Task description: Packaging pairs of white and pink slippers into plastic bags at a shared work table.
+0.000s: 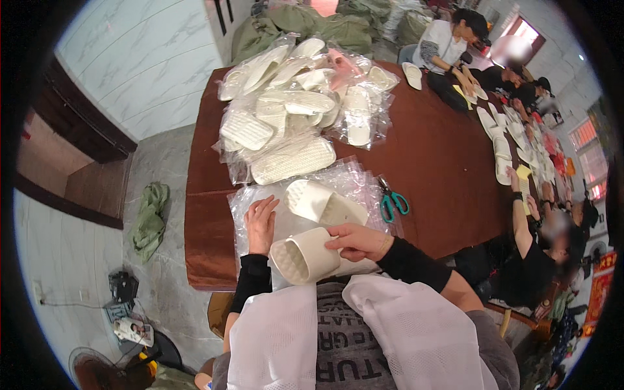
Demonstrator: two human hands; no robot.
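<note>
A heap of bagged white slippers [292, 110] fills the far left of a brown table [442, 162]. Green-handled scissors [392, 203] lie right of centre. Loose soles [500, 146] line the right edge, where seated co-workers [520, 260] sit. A green cloth [149, 218] lies on the floor at left.

Long table [448, 162] under reddish-brown cloth fills room's middle. Pale marble-patterned wall [140, 58] at left, dark wooden trim [78, 123] along its base. Grey stone floor [156, 273], crumpled green cloth [149, 218] lying on it. Bright window [523, 29] at far right. Green sacks [312, 23] heaped behind table's far end.
</note>
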